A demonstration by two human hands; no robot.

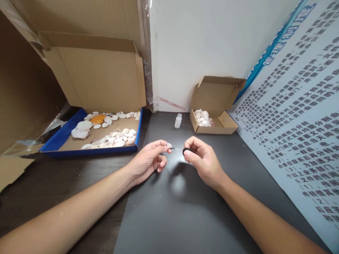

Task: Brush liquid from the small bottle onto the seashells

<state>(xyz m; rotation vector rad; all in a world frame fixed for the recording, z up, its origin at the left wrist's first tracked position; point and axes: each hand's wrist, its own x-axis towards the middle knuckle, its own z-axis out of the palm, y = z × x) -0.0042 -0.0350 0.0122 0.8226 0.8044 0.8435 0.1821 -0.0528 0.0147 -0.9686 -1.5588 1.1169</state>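
Observation:
My left hand (150,160) pinches a small striped seashell (168,145) between thumb and forefinger, just above the dark tabletop. My right hand (202,158) is closed on a small black cap (185,150); a thin dark brush tip sticks out from it toward the shell. The two hands are a few centimetres apart at the middle of the view. A small clear glass bottle (178,120) stands uncapped behind them.
A blue-edged cardboard tray (53,143) with several shells lies at the left, its lid upright. A small open carton (225,123) with shells sits at the back right. A printed poster (296,116) leans along the right. White wall behind.

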